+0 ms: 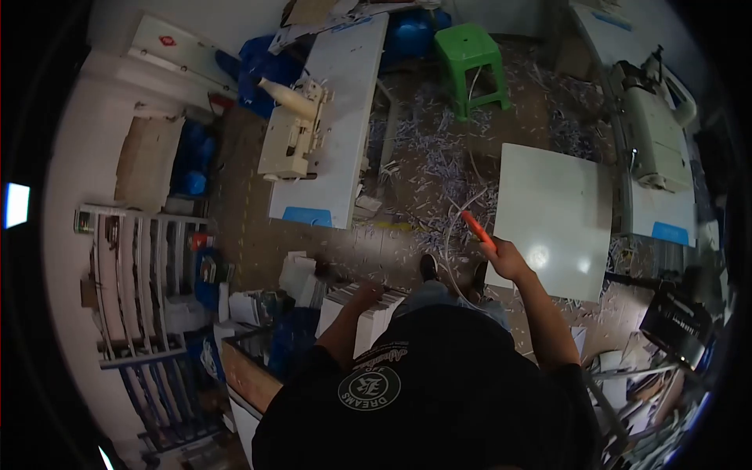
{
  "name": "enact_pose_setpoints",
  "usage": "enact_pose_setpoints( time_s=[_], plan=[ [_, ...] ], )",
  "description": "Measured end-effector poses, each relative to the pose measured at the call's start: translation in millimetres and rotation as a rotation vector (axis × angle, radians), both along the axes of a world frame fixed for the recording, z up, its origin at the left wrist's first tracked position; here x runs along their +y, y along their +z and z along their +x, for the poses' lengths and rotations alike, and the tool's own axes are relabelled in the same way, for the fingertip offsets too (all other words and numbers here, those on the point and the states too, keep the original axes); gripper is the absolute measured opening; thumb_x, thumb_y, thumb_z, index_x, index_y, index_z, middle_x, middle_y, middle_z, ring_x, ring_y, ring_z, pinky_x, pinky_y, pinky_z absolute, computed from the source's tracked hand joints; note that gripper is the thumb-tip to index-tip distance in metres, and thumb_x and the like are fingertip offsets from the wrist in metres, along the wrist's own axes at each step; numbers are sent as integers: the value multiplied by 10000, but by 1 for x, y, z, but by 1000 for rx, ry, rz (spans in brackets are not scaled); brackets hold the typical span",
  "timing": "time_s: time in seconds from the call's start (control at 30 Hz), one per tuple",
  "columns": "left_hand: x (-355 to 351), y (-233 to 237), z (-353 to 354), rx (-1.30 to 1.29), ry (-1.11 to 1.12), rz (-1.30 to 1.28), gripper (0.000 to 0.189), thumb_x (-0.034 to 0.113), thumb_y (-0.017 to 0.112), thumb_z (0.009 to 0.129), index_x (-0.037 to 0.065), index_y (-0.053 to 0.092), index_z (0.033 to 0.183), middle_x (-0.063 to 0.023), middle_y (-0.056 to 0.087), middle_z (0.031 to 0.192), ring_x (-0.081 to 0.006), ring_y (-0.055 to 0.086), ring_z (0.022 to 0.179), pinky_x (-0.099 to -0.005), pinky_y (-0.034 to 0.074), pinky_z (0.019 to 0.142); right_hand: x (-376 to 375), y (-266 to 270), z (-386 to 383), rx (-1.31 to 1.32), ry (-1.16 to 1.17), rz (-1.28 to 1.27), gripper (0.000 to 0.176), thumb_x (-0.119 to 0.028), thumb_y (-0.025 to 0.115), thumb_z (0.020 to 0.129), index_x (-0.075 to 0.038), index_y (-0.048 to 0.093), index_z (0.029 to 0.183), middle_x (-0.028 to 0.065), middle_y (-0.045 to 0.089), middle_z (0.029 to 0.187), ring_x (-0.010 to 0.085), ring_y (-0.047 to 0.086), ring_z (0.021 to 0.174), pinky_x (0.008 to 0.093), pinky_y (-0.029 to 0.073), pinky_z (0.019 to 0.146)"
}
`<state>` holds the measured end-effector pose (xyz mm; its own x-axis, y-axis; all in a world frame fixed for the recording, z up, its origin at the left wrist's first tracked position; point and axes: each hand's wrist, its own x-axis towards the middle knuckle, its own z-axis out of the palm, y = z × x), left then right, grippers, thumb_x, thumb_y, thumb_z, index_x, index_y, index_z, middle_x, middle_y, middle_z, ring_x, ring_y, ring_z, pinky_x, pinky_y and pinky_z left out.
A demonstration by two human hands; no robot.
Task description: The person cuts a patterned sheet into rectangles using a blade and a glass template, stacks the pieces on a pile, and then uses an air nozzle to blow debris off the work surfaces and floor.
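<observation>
My right hand (507, 258) is closed around a bright orange, stick-like tool (476, 229), held out over the floor beside the white tabletop (556, 219). The tool's far end points up and left; its exact kind does not show. A thin pale cord (448, 249) runs near that end and loops down toward my legs. On my other side, my left hand (363, 298) reaches over a stack of white sheets or panels (376, 323). Its fingers are dark and smeared at the top edge of the stack, and I cannot tell whether they grip it.
A sewing machine (294, 137) stands on a white table (345, 86) ahead left. Another sewing machine (654, 133) is at right. Beyond the tool is a green stool (471, 59). Scraps litter the floor (427, 168). Racks (137, 274) line the left wall; a black-backed chair (675, 323) stands right.
</observation>
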<state>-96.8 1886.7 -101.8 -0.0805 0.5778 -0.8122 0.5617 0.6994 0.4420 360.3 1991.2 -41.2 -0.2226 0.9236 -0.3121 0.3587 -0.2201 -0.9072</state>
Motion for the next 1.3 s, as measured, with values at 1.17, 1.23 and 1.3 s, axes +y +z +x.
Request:
enact_pose_setpoints(
  time_s=[1.17,1.23,1.3],
  plan=[
    [-397,-46,250,-15,856,212,341,297,608,937,29,678,1137,-152,711,908,-271,692,814,-356,539,765,-87,-54,-6,-990,1537,41,641,-423,770,803,-45,554,1274,203,573,1177,420,657,978,485,553,809],
    [-405,-31,267,83,777,202,347,298,615,934,34,675,1152,-162,710,918,-296,692,825,-358,540,770,-102,-49,-1,-1000,1644,38,643,-397,781,790,-32,554,1267,202,570,1189,420,655,985,483,555,809],
    [-400,-2,271,98,895,257,322,273,630,942,31,668,1150,-170,706,940,-342,683,854,-362,540,772,-110,-53,-5,-1103,1643,71,654,-412,775,785,-17,557,1259,212,562,1198,425,656,983,478,555,819]
  ],
)
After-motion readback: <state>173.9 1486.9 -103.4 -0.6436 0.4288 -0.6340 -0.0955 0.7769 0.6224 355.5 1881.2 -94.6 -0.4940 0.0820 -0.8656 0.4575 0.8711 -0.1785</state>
